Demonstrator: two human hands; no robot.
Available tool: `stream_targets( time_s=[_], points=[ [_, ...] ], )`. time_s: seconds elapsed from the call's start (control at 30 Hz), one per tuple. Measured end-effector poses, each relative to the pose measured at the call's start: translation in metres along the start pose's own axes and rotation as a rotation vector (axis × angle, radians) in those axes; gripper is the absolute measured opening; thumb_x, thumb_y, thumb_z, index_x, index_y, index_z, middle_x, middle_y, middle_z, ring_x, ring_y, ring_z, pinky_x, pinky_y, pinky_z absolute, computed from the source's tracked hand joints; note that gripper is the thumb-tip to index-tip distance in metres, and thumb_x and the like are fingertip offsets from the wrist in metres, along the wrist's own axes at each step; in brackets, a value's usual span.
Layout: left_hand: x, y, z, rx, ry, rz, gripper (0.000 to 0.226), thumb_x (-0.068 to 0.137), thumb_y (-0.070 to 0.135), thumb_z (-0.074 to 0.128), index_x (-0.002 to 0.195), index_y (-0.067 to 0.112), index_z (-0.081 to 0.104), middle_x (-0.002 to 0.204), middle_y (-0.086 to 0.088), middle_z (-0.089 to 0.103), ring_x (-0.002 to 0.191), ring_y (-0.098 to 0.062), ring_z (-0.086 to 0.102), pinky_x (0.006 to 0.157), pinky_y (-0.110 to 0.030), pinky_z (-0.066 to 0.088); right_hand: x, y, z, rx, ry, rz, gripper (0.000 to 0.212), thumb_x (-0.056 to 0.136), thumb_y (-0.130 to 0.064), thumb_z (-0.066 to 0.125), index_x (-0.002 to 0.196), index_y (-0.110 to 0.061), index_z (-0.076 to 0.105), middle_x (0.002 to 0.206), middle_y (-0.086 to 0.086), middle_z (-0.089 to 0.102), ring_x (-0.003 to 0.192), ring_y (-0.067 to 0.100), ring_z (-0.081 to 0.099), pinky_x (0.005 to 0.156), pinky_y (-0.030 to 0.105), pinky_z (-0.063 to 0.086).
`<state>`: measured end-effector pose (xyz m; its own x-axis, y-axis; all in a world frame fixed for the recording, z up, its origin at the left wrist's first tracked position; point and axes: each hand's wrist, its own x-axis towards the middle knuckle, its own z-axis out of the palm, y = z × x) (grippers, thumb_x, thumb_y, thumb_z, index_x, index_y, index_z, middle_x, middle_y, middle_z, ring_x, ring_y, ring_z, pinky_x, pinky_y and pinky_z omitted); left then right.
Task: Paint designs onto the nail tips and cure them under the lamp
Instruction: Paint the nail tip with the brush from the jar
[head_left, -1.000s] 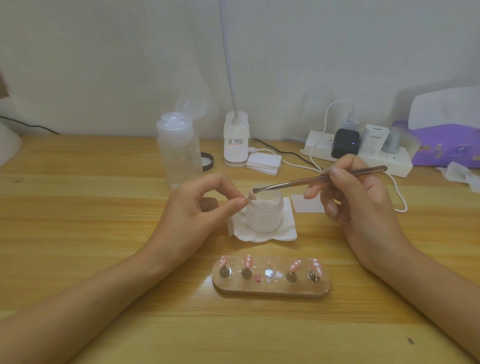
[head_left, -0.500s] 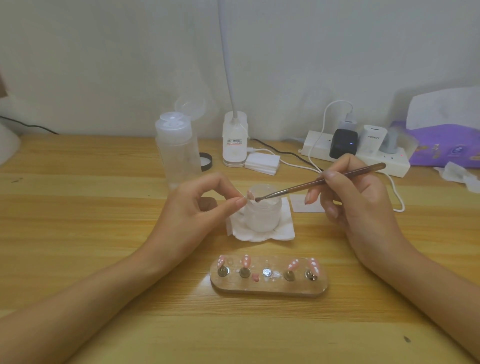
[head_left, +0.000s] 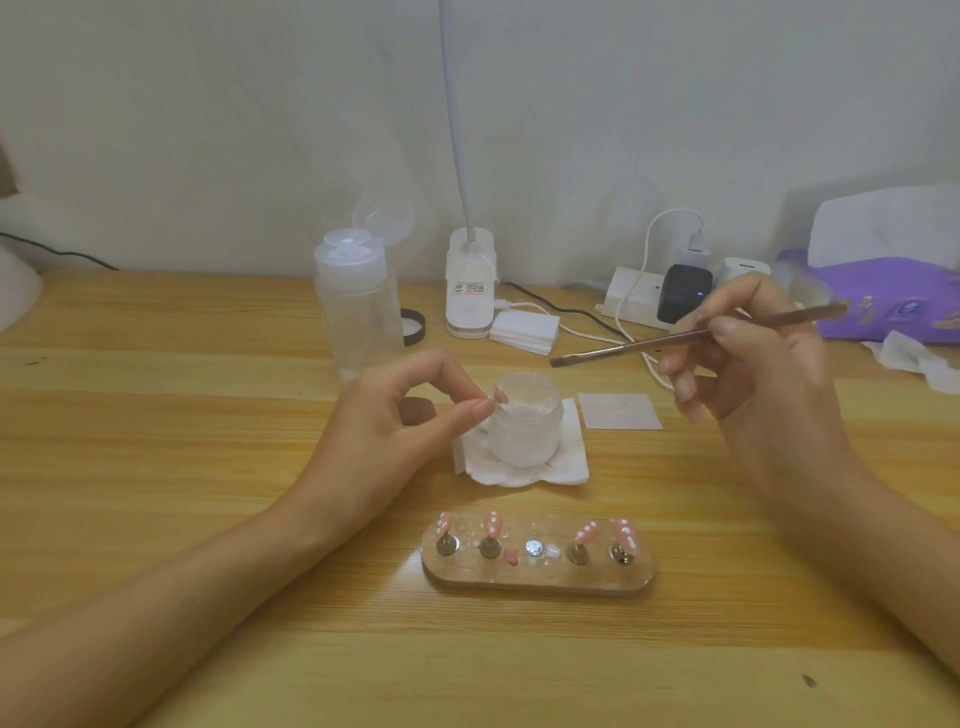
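Note:
My left hand (head_left: 402, 415) pinches a small pink nail tip (head_left: 501, 396) between thumb and forefinger, right at the rim of a small frosted jar (head_left: 527, 421) that stands on a folded white pad (head_left: 569, 467). My right hand (head_left: 753, 358) grips a thin metal tool (head_left: 649, 344) like a pen, its tip in the air to the right of and above the jar. In front of me lies a clear oval holder (head_left: 537, 569) with several pink, white-dotted nail tips (head_left: 584, 532) on metal studs; one middle stud is bare.
A clear pump bottle (head_left: 356, 306) stands behind my left hand, a black-rimmed lid (head_left: 413, 327) beside it. The white lamp base (head_left: 470, 288) and a stack of white pads (head_left: 524, 330) sit at the back. A power strip (head_left: 641, 299) with chargers, cables and a purple tissue pack (head_left: 888, 299) fill the back right.
My right hand has drawn the tool back to the right and upward, away from the nail tip and jar. My left hand keeps the nail tip at the jar's rim.

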<state>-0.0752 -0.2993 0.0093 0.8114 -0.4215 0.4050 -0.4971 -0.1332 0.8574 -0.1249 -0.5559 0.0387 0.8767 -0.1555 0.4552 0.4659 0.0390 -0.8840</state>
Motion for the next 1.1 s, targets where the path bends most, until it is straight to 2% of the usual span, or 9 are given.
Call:
stream_targets(
  time_s=[0.1,0.17,0.4,0.5,0.6,0.73,0.83,0.97,1.1],
  points=[
    [0.0,0.0,0.0,0.011,0.001,0.001,0.014,0.088,0.023,0.072,0.077,0.018,0.065,0.053,0.023,0.055,0.042,0.0,0.035,0.044,-0.008,0.028,-0.004,-0.002,0.002,-0.102,-0.182,-0.14,0.012,0.085,-0.013,0.05,0.085,-0.023,0.056,0.076,0.005,0.065,0.059,0.022,0.058,0.05,0.025,0.048],
    [0.0,0.001,0.0,0.007,0.003,0.0,0.014,0.087,0.024,0.072,0.077,0.018,0.065,0.054,0.022,0.056,0.043,0.0,0.036,0.044,-0.009,0.028,-0.007,-0.004,0.001,-0.151,-0.237,-0.179,0.01,0.087,-0.014,0.051,0.087,-0.022,0.056,0.08,0.005,0.065,0.062,0.024,0.06,0.053,0.027,0.05],
    [-0.001,0.003,0.001,0.003,0.003,0.008,0.014,0.087,0.024,0.071,0.077,0.017,0.064,0.051,0.024,0.053,0.04,0.0,0.036,0.044,-0.006,0.028,-0.002,-0.005,-0.007,-0.153,-0.249,-0.219,0.008,0.08,-0.007,0.048,0.078,-0.013,0.052,0.071,0.012,0.059,0.053,0.025,0.054,0.05,0.025,0.046],
    [-0.001,0.002,0.001,0.009,0.005,-0.001,0.014,0.088,0.021,0.071,0.077,0.017,0.063,0.05,0.024,0.053,0.04,0.0,0.035,0.044,-0.006,0.027,-0.002,-0.002,-0.009,-0.131,-0.234,-0.172,0.019,0.077,-0.002,0.046,0.074,-0.019,0.055,0.066,0.009,0.06,0.049,0.023,0.053,0.047,0.022,0.044],
    [-0.001,0.003,0.0,0.007,0.006,-0.01,0.014,0.087,0.024,0.072,0.077,0.019,0.064,0.052,0.022,0.054,0.041,-0.001,0.035,0.045,-0.007,0.028,0.0,0.0,-0.005,0.004,-0.135,-0.071,0.032,0.081,0.0,0.041,0.072,-0.024,0.06,0.063,0.007,0.062,0.048,0.019,0.055,0.045,0.02,0.043],
    [-0.001,0.002,0.0,0.022,-0.001,-0.024,0.013,0.088,0.021,0.073,0.079,0.015,0.065,0.055,0.023,0.056,0.041,-0.001,0.037,0.045,-0.006,0.029,-0.006,0.01,0.009,0.165,0.065,0.163,0.031,0.096,-0.019,0.055,0.067,-0.028,0.064,0.065,0.005,0.068,0.053,0.01,0.06,0.047,0.017,0.048],
    [-0.002,0.004,0.0,0.029,-0.013,-0.037,0.013,0.087,0.02,0.074,0.08,0.013,0.065,0.055,0.025,0.057,0.04,0.0,0.039,0.045,-0.004,0.029,-0.014,0.015,0.019,0.209,0.129,0.304,0.013,0.084,-0.029,0.061,0.078,-0.018,0.063,0.066,0.004,0.07,0.053,0.007,0.062,0.048,0.016,0.05],
    [-0.001,0.007,0.001,-0.004,-0.001,-0.067,0.02,0.078,0.033,0.075,0.077,0.016,0.065,0.065,0.017,0.066,0.041,0.0,0.039,0.045,-0.006,0.03,-0.016,0.016,0.023,0.226,0.118,0.328,0.015,0.081,-0.03,0.061,0.079,-0.017,0.054,0.066,0.006,0.07,0.052,0.008,0.062,0.048,0.016,0.05],
    [-0.002,0.008,0.001,-0.012,0.004,-0.087,0.021,0.075,0.037,0.075,0.076,0.018,0.066,0.067,0.014,0.068,0.043,0.0,0.04,0.044,-0.008,0.031,-0.017,0.014,0.026,0.228,0.1,0.332,0.015,0.082,-0.029,0.06,0.079,-0.018,0.05,0.066,0.007,0.07,0.052,0.009,0.062,0.049,0.017,0.051]
  ],
)
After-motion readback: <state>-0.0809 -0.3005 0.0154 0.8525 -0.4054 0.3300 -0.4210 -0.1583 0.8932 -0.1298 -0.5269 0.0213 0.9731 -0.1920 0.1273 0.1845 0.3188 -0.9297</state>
